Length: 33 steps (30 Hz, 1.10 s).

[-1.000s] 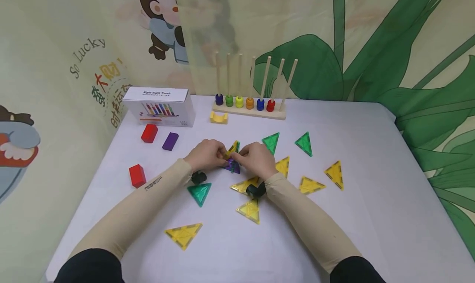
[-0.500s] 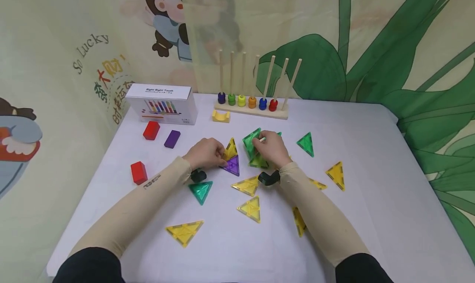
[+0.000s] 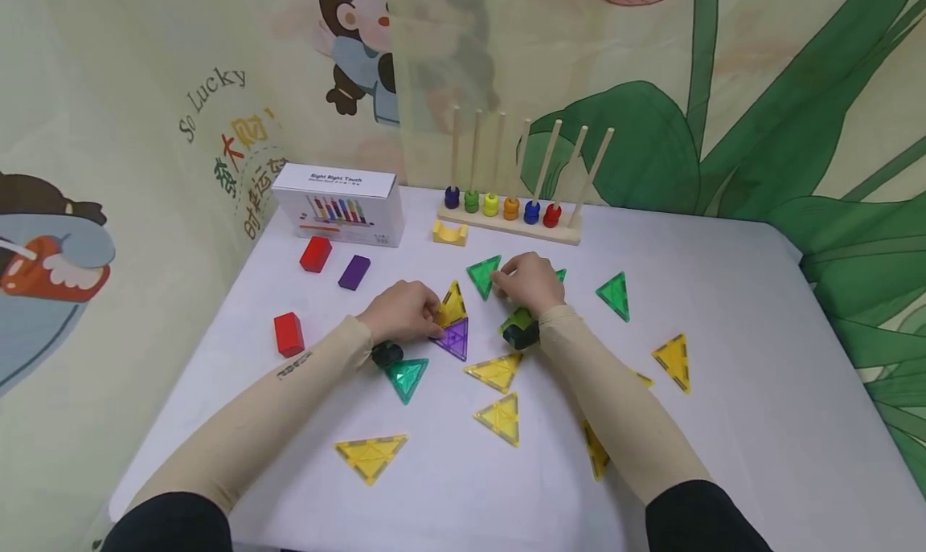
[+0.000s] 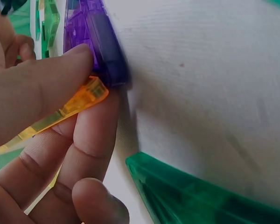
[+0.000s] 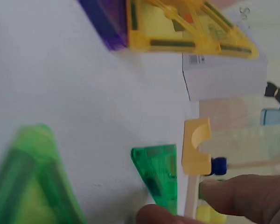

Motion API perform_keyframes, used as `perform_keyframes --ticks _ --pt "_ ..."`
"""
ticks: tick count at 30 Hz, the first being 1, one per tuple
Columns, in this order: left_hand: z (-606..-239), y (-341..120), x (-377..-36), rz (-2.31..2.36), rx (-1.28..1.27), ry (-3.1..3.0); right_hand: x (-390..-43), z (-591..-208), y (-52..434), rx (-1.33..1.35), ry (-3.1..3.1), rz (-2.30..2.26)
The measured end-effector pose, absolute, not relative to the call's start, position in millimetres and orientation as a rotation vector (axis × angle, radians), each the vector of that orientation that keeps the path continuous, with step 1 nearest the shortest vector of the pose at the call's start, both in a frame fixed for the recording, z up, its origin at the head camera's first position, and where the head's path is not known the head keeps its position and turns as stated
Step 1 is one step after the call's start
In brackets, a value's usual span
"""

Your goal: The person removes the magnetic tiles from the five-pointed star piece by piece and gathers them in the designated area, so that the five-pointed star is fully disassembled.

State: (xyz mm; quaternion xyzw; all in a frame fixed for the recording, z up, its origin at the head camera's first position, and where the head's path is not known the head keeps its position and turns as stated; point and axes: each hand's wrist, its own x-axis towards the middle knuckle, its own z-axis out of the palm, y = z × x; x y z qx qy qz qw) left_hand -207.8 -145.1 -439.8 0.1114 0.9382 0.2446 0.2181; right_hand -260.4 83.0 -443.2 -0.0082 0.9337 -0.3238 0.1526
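Note:
My left hand [image 3: 407,309] pinches a yellow triangle tile [image 3: 453,304] between thumb and fingers. It stands tilted along the edge of a purple triangle tile [image 3: 454,340]. In the left wrist view, the thumb [image 4: 60,70] also reaches onto the purple tile [image 4: 100,42]. My right hand [image 3: 531,281] is beside a green triangle tile [image 3: 483,276] that lies on the table. In the right wrist view, its thumb [image 5: 238,193] is spread from another fingertip, which overlaps the near end of this green tile [image 5: 158,163]. A light green tile [image 3: 515,319] is partly hidden under the right wrist.
Several yellow tiles [image 3: 499,373] lie in front and to the right, some under my right forearm. Another green tile [image 3: 615,296] lies right. A teal tile [image 3: 407,379], red blocks [image 3: 289,334] and a purple block [image 3: 354,272] lie left. Behind stand a box [image 3: 338,206] and a bead rack [image 3: 506,222].
My right hand has left the yellow and purple tiles and moved right with a green tile, which now lies on the table with the fingers spread. The left hand keeps its grip.

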Motion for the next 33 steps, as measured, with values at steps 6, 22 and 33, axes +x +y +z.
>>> perform_keyframes --ticks 6,22,33 --pt "-435.8 -155.6 -211.9 0.740 0.347 2.596 -241.7 -444.6 71.9 -0.367 2.558 -0.983" --pt "-433.3 -172.5 -230.7 0.917 0.222 2.663 -216.2 -450.7 51.2 -0.294 2.520 -0.900" --pt "-437.2 -173.4 -229.5 0.572 0.128 2.778 -204.4 -458.5 44.4 -0.343 2.717 -0.698"
